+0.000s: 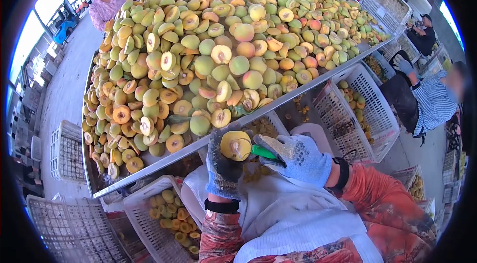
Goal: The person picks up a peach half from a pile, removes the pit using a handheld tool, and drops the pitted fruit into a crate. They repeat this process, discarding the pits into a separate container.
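My left hand [222,172], in a dark-stained glove, is closed around a yellow peach half [232,144] with its cut face turned up. My right hand [304,159], in a blue and grey glove, grips a green-handled pitting tool [264,151]. A thin curved shape, apparently its metal loop, lies against the cut face; the exact contact is hard to make out. Both hands are just over the near edge of a metal table [164,166], which bears a large heap of halved and whole peaches [206,64].
White crates with peach halves stand below the table at left [130,208] and right [387,109]. Stacked crates [69,223] fill the lower left. A co-worker in a checked shirt [435,106] sits at right. Another in pink [107,9] is across the table.
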`<move>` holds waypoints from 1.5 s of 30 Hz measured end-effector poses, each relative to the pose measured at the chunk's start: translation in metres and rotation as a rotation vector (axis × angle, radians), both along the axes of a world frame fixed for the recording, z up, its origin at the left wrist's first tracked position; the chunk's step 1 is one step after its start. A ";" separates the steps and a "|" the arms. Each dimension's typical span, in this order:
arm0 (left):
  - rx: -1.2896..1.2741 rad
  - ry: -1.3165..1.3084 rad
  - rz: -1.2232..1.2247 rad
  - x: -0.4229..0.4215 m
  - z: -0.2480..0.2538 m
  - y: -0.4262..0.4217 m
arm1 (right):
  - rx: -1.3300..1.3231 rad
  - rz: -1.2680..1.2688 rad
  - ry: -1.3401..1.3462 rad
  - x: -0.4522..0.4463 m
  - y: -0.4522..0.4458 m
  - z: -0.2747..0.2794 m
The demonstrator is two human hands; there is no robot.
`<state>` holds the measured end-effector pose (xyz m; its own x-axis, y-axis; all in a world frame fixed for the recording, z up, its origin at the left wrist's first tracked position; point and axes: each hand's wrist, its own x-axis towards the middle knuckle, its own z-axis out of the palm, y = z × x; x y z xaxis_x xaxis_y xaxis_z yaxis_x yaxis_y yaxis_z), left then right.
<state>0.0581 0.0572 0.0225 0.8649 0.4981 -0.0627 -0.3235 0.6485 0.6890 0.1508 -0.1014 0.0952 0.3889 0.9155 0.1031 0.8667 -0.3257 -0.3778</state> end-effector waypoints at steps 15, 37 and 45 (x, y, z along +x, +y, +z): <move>0.154 0.196 0.168 -0.014 0.030 -0.006 | 0.113 0.146 -0.183 -0.003 0.021 -0.024; 0.386 0.472 0.336 -0.018 0.048 -0.027 | -0.075 0.155 0.264 -0.012 0.009 -0.027; 0.486 0.504 0.400 -0.010 0.024 -0.024 | -0.051 0.128 0.564 -0.021 0.015 -0.049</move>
<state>0.0485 0.0334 0.0465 0.5410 0.8357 -0.0947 -0.0428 0.1397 0.9893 0.1303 -0.0863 0.0464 0.2567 0.9572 -0.1335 0.5698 -0.2615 -0.7790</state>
